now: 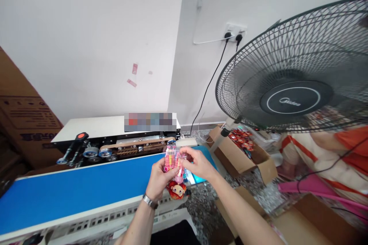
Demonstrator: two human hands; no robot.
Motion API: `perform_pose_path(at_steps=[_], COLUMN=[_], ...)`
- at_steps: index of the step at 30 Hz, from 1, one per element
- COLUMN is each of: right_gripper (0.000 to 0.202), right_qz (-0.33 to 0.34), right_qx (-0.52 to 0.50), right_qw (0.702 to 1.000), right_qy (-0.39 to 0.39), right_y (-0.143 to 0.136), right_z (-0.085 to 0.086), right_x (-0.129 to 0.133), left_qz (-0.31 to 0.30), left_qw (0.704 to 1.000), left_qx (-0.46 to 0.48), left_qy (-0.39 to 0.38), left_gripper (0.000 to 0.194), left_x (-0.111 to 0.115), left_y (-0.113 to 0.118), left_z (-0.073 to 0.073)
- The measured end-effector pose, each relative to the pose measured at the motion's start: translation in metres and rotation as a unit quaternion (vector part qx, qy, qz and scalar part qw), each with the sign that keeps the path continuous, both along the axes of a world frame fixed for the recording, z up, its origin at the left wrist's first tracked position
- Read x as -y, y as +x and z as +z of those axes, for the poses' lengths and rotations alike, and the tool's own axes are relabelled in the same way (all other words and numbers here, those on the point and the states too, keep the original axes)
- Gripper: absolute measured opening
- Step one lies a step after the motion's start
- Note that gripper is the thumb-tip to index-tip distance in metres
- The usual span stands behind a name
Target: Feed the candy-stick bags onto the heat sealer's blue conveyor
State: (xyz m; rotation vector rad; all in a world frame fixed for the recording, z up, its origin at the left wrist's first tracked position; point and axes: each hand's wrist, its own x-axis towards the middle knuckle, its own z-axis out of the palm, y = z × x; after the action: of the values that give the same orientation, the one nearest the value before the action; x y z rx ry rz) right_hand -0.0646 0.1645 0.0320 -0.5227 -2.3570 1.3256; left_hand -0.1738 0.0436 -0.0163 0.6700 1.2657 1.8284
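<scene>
A small pink plastic packet (170, 157) with a barcode and coloured stripes is in my left hand (157, 179), thumb across its front. Below it, a round red cartoon face (177, 190) shows; whether it belongs to the same packet I cannot tell. My right hand (198, 162) pinches the packet's right side, fingertips bent in. Both hands are over the right end of a blue conveyor belt (80, 187). Right behind them is a band sealing machine (138, 145) with rollers and a brown belt.
A large Midea fan (290, 99) looms at right. Under it stands a cardboard box (230, 157) holding red packets (243, 139). Another open box (316, 218) sits at lower right, near a person in orange (352, 143). A black cord (211, 80) runs down the wall.
</scene>
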Motion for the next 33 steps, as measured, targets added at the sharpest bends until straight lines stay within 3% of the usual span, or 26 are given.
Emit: perform_pose_path(at_steps=[2, 5, 7, 11, 15, 21, 25, 28, 30, 33], right_gripper=[0.024, 0.045, 0.038, 0.026, 0.030, 0.028, 0.033, 0.039, 0.035, 0.032], right_qz=[-0.023, -0.113, -0.147, -0.152, -0.209, -0.287, -0.252, -0.218, -0.196, -0.104], right_qx=[-0.038, -0.118, -0.130, -0.130, -0.163, 0.036, 0.119, 0.085, 0.014, -0.047], right_qw=[0.997, 0.973, 0.963, 0.964, 0.946, 0.957, 0.959, 0.970, 0.981, 0.990], right_qy=[-0.057, -0.164, -0.185, -0.175, -0.185, -0.026, 0.053, 0.066, 0.011, -0.086], right_y=[0.000, -0.003, -0.005, -0.010, -0.009, -0.012, -0.031, -0.040, -0.038, -0.029], right_z=[-0.010, -0.035, -0.050, -0.060, -0.061, -0.084, -0.088, -0.080, -0.072, -0.062], right_x=[0.003, 0.014, 0.024, 0.031, 0.005, -0.042, -0.040, -0.024, -0.010, 0.015], left_qz=[0.014, 0.050, 0.065, 0.083, 0.132, 0.148, 0.128, 0.115, 0.113, 0.120], left_qw=[1.000, 0.998, 0.997, 0.996, 0.989, 0.987, 0.990, 0.990, 0.988, 0.988], left_qx=[0.013, 0.025, 0.033, 0.042, 0.067, 0.065, 0.060, 0.082, 0.101, 0.099], left_qy=[0.004, 0.008, 0.007, 0.004, -0.013, -0.015, -0.009, 0.003, 0.010, 0.011], left_gripper=[0.036, 0.038, 0.038, 0.035, 0.032, 0.033, 0.035, 0.033, 0.030, 0.027], left_x=[-0.001, -0.004, -0.006, -0.006, -0.004, -0.002, -0.003, -0.004, -0.005, -0.007], left_y=[0.001, 0.004, 0.005, 0.004, -0.003, -0.009, -0.007, -0.005, -0.004, -0.002], left_z=[0.000, 0.000, 0.000, -0.001, -0.003, -0.009, -0.009, -0.005, -0.003, -0.003])
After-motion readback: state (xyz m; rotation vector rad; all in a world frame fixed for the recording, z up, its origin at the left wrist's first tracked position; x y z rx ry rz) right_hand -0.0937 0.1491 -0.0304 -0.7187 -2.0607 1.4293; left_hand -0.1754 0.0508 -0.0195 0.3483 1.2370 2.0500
